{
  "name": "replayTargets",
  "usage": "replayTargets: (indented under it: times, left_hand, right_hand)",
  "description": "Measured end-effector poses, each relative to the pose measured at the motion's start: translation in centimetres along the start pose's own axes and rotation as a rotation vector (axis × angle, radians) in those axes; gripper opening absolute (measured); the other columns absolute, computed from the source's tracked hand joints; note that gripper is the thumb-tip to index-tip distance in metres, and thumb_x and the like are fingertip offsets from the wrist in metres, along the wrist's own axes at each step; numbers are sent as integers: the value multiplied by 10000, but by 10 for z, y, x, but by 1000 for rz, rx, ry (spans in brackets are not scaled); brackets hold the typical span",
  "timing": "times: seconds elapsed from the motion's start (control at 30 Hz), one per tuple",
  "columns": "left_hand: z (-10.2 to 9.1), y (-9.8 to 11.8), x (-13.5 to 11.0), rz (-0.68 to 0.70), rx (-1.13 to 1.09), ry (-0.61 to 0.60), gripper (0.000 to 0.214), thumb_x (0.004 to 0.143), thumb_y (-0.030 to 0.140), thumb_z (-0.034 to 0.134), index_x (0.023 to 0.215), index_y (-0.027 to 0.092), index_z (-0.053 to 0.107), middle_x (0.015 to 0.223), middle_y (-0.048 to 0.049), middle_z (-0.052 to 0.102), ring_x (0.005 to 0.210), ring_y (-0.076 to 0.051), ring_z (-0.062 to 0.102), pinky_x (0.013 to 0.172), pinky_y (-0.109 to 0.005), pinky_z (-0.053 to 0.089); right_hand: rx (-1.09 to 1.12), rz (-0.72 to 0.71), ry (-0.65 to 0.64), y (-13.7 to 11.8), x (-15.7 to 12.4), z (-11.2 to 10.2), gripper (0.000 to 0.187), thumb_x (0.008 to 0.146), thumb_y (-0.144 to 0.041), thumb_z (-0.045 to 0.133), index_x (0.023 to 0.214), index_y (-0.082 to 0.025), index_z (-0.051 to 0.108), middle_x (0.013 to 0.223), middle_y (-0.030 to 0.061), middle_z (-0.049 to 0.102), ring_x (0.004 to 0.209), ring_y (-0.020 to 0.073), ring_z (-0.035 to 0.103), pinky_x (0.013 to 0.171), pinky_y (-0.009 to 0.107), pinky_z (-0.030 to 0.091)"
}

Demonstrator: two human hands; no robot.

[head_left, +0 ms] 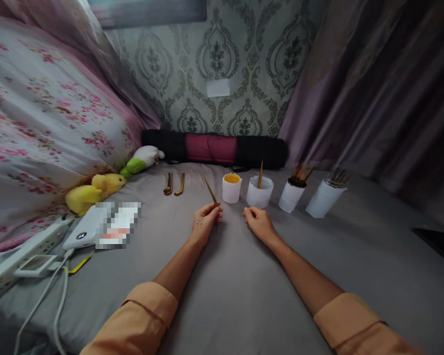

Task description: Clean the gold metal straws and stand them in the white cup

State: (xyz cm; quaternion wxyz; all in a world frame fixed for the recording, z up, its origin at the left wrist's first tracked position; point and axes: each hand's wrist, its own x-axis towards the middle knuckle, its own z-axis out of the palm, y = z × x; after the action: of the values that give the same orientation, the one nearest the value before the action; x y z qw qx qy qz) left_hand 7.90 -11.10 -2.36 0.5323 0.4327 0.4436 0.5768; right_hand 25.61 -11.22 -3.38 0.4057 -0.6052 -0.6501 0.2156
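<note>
My left hand [206, 220] is closed on a thin, pointed golden-brown stick [209, 191], which slants up and to the left. To the right, my right hand [259, 222] has its fingers pinched together; anything between them is hidden. Just beyond the hands stand a white-wrapped cup [231, 192] with orange-yellow contents and a wider white cup [259, 197]. A similar pointed stick [260, 173] rises from the wider one. Left of my left hand lie some bent golden pieces [167, 184] and another bent golden piece [180, 184].
On the right stand a white-wrapped jar [292, 197] and a taller white-wrapped jar [323, 199], both with thin sticks. A black and maroon roll [210, 150] lies by the wall. At left are plush toys [96, 192], a power bank [87, 229], cables and a power strip [22, 259].
</note>
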Motion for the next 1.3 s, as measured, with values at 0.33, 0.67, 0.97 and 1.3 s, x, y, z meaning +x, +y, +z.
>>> replayTargets:
  times: [0.33, 0.67, 0.97, 1.3]
  left_hand:
    - [0, -3, -2, 190, 326, -12, 322, 730, 311, 534, 970, 120, 634, 790, -61, 643, 658, -114, 552, 557, -208, 417]
    - [-3, -7, -4, 563, 659, -31, 247, 800, 235, 474, 972, 179, 640, 840, -47, 643, 723, -121, 541, 645, -229, 412]
    - [-2, -7, -7, 730, 862, -96, 247, 840, 223, 424, 993, 202, 616, 903, -46, 631, 821, -134, 531, 752, -258, 421]
    - [-2, -2, -13, 872, 1111, -206, 287, 859, 191, 367, 1066, 206, 565, 957, -44, 604, 874, -142, 494, 785, -264, 421]
  right_hand:
    - [100, 6, -21, -1, -1, -1, 360, 790, -427, 396, 740, -147, 617, 532, 8, 554, 450, 101, 487, 457, 207, 357]
    - [285, 48, -42, 0, -1, -2, 340, 767, -451, 440, 764, -148, 593, 541, -12, 520, 390, 83, 452, 392, 203, 346]
    - [433, 71, -61, -7, -2, -5, 327, 757, -458, 462, 785, -156, 583, 571, -19, 507, 395, 69, 442, 334, 181, 309]
    - [589, 106, -100, -19, -5, -9, 300, 736, -423, 500, 849, -157, 578, 606, -21, 510, 422, 65, 445, 333, 179, 314]
